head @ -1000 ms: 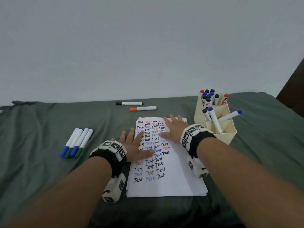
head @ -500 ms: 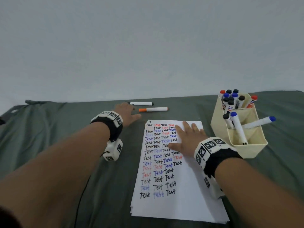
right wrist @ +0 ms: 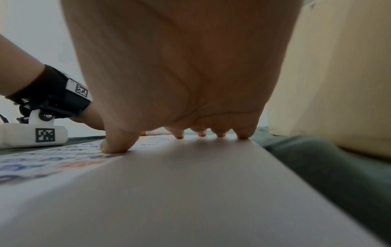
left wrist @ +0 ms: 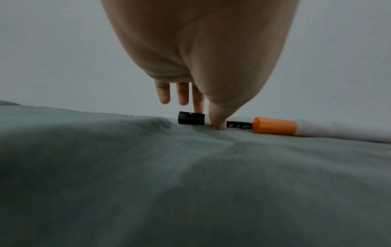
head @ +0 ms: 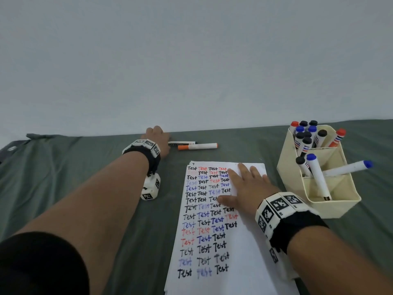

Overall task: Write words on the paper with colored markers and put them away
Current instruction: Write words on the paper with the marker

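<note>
Head view: my left hand point(head: 158, 136) has left the paper point(head: 240, 252) and reached the black marker point(head: 182, 143) near the bed's far edge; my right hand point(head: 247, 189) stays flat, pinning the paper.

Left wrist view: thumb and fingers point(left wrist: 197, 103) are closing on the black marker point(left wrist: 191, 120); pickup begins, grip not yet firm.

Right wrist view: right fingers point(right wrist: 220, 133) are spread, pressing down.

We face a plain pale grey-white wall point(head: 191, 60), bare and evenly lit w/ soft, dim light. It fills the far half of the head view. Below it runs a surface covered w/ a dull green cloth point(head: 63, 177), wrinkled and bunched at the far left edge. Near the wrist cams the cloth point(left wrist: 190, 183) shows soft folds and shadow.
</note>
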`<act>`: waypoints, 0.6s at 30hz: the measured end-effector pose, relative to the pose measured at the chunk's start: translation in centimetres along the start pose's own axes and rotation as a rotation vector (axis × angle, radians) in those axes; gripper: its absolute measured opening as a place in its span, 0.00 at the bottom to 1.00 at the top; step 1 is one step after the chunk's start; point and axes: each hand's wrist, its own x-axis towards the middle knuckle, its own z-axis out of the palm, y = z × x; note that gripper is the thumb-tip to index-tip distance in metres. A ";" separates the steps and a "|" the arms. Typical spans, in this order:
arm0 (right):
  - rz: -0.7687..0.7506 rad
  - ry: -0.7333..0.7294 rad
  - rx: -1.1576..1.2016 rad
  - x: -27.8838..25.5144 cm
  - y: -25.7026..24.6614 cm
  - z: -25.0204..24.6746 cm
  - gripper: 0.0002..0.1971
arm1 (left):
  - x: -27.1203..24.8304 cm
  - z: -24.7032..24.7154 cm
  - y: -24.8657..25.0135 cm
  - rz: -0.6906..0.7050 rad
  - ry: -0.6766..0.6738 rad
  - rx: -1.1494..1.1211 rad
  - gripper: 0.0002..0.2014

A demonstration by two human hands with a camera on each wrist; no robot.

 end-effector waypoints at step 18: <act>-0.092 0.407 0.147 -0.4 -0.2 -0.8 0.47 | -11.7 -2.8 4.6 0.307 0.106 -0.549 0.04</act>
